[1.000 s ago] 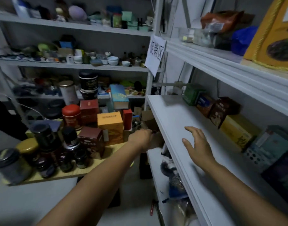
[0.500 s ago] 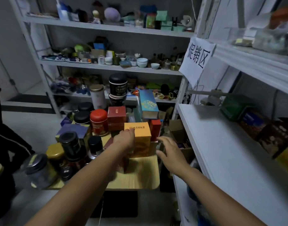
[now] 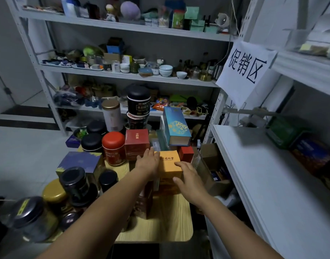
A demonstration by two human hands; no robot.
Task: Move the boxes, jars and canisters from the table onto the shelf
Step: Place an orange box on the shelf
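Hands: left hand [image 3: 148, 163], right hand [image 3: 188, 181] | flanking orange box [image 3: 168, 165] | on table [image 3: 171, 221]

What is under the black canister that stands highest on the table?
The black canister stands on a second dark canister. What carries that one cannot be seen: the dark red box covers its base.

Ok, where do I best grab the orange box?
By its left and right walls near the top, one palm from each side: the orange box stands upright and looks too wide for one hand. The left hand and right hand flank it.
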